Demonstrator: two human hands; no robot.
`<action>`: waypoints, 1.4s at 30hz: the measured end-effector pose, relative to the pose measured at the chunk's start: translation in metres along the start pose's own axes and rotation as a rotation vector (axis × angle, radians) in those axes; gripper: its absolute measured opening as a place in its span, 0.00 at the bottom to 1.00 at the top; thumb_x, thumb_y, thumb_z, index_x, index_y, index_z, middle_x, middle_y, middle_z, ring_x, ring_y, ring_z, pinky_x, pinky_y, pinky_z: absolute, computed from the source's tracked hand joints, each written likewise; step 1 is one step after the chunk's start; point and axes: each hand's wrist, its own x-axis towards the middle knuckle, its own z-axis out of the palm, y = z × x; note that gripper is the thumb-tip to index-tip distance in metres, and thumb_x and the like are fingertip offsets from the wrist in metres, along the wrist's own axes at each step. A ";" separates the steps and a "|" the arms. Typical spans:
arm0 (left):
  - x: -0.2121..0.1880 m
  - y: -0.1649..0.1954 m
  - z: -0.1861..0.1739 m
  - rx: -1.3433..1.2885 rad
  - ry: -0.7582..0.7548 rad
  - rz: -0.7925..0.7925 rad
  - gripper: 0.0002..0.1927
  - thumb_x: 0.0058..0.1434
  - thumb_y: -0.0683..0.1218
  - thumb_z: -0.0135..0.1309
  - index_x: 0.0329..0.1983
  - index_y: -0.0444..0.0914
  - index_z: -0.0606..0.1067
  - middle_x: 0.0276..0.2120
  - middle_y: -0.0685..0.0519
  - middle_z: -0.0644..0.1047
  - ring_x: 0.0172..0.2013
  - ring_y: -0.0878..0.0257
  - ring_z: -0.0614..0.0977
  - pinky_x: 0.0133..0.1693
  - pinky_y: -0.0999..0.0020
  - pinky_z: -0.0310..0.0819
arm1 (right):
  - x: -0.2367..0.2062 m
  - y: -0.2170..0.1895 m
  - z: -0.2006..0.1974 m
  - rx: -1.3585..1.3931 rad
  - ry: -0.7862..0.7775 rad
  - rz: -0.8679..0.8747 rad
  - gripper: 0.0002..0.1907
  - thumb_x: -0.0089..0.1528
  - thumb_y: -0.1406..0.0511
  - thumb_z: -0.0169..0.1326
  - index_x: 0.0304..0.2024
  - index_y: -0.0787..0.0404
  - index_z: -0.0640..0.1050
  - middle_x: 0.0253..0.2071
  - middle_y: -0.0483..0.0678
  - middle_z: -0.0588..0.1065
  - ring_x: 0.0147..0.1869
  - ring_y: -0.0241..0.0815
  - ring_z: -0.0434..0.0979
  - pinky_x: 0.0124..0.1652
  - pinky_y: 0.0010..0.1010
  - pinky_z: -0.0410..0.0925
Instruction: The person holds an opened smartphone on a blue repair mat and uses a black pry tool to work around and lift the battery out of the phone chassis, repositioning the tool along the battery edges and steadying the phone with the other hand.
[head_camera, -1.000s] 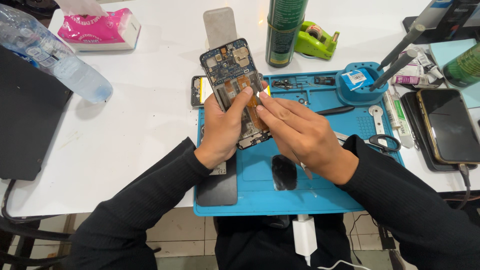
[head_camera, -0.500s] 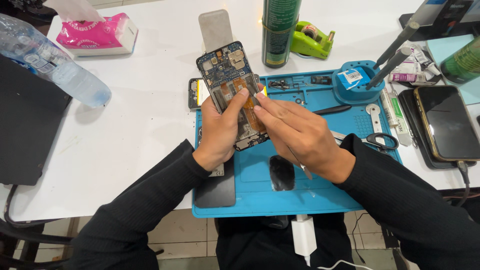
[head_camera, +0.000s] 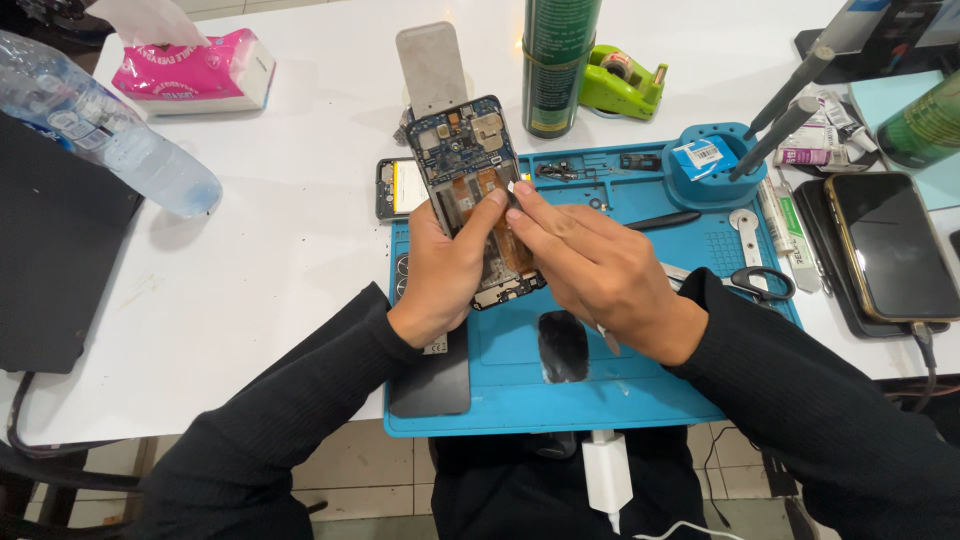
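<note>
Blue-boarded opened phone (head_camera: 470, 165), long axis away, top far, clamped in both hands (head_camera: 520, 260)

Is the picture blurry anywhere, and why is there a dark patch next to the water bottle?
Head view: sharp around the left hand, right hand and opened phone; the tool handles at top right look slightly soft. The dark patch is the soft shadow of the water bottle on the white table. The black phone screen shows faint glare.
</note>
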 end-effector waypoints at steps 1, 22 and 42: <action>0.001 0.002 0.000 -0.007 0.004 0.003 0.11 0.71 0.40 0.53 0.53 0.31 0.76 0.46 0.50 0.82 0.44 0.66 0.82 0.46 0.70 0.79 | 0.000 0.000 0.000 -0.003 0.017 -0.004 0.24 0.58 0.79 0.61 0.57 0.73 0.74 0.62 0.62 0.74 0.55 0.55 0.81 0.52 0.37 0.76; 0.003 0.009 0.002 -0.049 -0.035 0.034 0.11 0.70 0.41 0.53 0.53 0.31 0.76 0.47 0.49 0.82 0.45 0.66 0.83 0.48 0.70 0.81 | 0.000 -0.002 0.002 -0.006 0.070 0.000 0.21 0.58 0.79 0.60 0.55 0.73 0.75 0.60 0.62 0.74 0.56 0.56 0.82 0.53 0.38 0.77; 0.002 0.010 0.005 -0.042 -0.025 0.086 0.11 0.71 0.41 0.52 0.54 0.31 0.76 0.48 0.48 0.82 0.48 0.64 0.83 0.51 0.69 0.80 | 0.002 -0.002 0.004 0.001 0.097 -0.008 0.19 0.60 0.80 0.60 0.54 0.74 0.76 0.60 0.63 0.75 0.57 0.57 0.82 0.53 0.38 0.77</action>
